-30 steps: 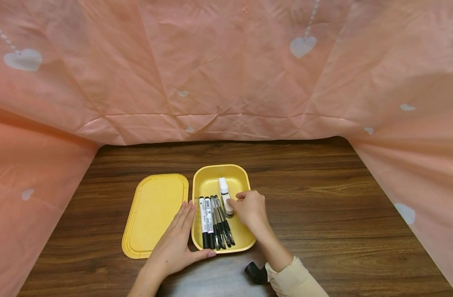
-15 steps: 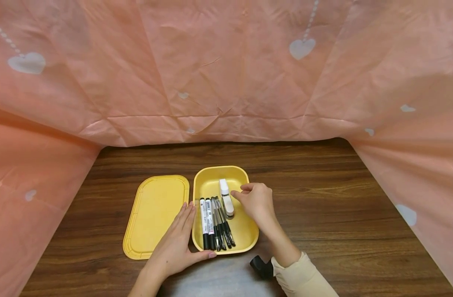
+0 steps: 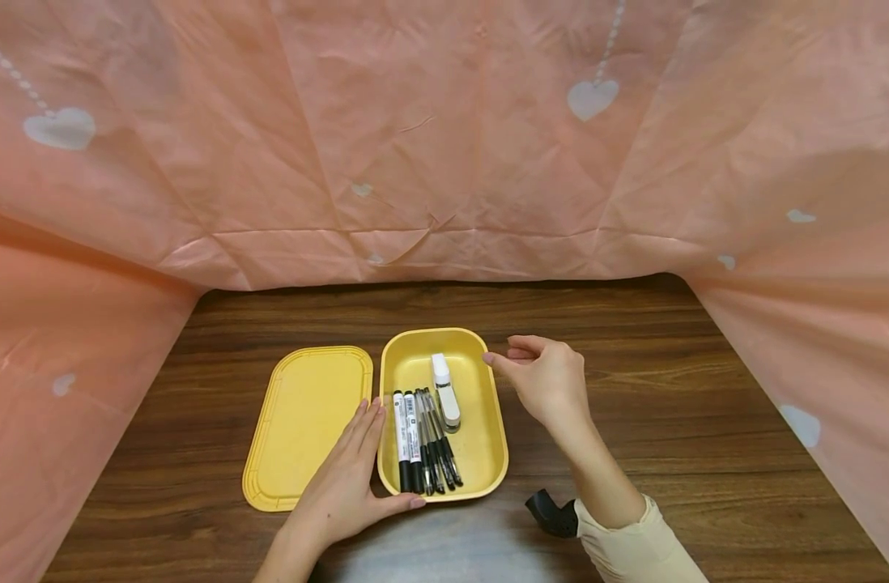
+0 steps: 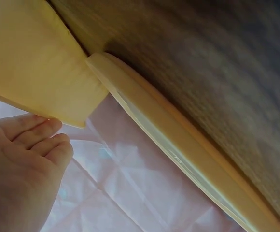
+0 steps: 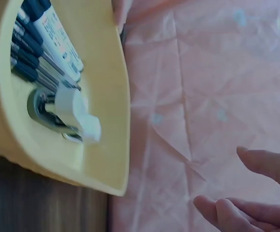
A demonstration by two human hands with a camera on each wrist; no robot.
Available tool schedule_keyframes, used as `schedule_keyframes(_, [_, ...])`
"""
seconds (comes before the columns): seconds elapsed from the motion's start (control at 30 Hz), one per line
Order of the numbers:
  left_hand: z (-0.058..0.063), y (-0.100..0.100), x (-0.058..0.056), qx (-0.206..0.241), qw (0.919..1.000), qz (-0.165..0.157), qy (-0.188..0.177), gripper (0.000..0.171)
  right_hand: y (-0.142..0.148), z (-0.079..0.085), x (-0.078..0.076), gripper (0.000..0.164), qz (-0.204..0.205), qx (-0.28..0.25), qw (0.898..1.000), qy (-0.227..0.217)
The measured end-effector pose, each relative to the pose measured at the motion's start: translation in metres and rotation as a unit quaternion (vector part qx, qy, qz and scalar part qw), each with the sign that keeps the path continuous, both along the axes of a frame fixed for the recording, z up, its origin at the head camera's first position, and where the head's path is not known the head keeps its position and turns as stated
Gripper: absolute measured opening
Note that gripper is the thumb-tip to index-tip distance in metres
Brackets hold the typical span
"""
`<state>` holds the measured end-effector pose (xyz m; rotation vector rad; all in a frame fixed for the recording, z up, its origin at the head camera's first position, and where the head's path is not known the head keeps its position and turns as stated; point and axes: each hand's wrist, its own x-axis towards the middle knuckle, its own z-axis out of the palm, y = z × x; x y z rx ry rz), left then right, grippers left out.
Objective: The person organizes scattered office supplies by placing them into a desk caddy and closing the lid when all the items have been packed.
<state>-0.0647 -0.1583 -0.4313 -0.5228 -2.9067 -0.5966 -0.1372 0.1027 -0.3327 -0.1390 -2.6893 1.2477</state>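
My left hand (image 3: 342, 482) rests against the yellow box (image 3: 491, 421), its straight fingers along the left wall and its thumb at the front rim. Inside the box, two white markers (image 3: 402, 429) with black caps lie beside several clear pens (image 3: 437, 453) with black grips. To the right of the pens lies a white-capped, clear-bodied item (image 3: 446, 393) that looks like a correction tape. Just outside the box's right rim hovers my right hand (image 3: 554, 385). In the right wrist view its thumb and fingers (image 5: 263, 166) are apart with nothing between them.
A flat yellow lid (image 3: 309, 425) lies on the wooden table (image 3: 678, 421), left of the box. Pink cloth (image 3: 444, 146) with white hearts hangs along the back and both sides. A black device (image 3: 552, 514) sits by the right sleeve (image 3: 641, 542).
My right hand has let go of the white-capped item and drawn away to the right, out over the box's rim. The left hand has stayed at the box.
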Motion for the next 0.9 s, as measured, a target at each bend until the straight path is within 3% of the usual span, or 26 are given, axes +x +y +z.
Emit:
schedule_keyframes(0.27, [0.0,-0.001,-0.002,-0.002,0.9999,-0.002,0.012,0.124,0.012,-0.003,0.014,0.057,0.054,0.019,0.998,0.026])
schedule_keyframes(0.57, [-0.001,-0.001,-0.001,-0.006,0.9999,0.003,0.009,0.124,0.012,-0.043,0.033,0.094,0.144,0.108,0.981,0.075])
schedule_keyframes(0.9, [-0.001,-0.001,-0.001,-0.007,0.9999,0.009,-0.001,0.124,0.008,-0.078,0.048,0.112,0.185,0.113,0.976,0.004])
